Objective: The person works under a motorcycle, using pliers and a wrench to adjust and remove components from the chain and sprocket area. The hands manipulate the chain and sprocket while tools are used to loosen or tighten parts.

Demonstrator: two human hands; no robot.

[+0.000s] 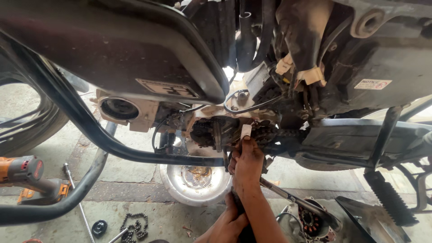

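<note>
Beneath the dark motorcycle body (135, 49), which fills the upper part of the head view, an opened engine (225, 130) is seen, and every place below is given from that engine. To its left, a black frame tube (85, 126) is run down and across under it, and a tyre (27, 121) is seen further left. To its right, a black footrest bar (389, 198) is set low, well apart. Directly below the engine, a round metal bowl (194, 182) is stood on the concrete floor (130, 166). Far to the lower left, an orange power drill (27, 173) is laid on the floor. Just below and right of the engine, a stator cover (310, 222) is laid, with a long wrench (292, 200) across it. Lower left of the bowl, a loose chain (135, 225) is coiled, with a small black round part (99, 227) beside it.

At the engine's lower edge, the right hand (246, 164) is raised, its grip pinched narrowly on a small pale piece (246, 131) beside the sprocket chain (270, 132). Below it, the left hand (227, 225) is closed around a dark tool handle (245, 231), mostly hidden.
</note>
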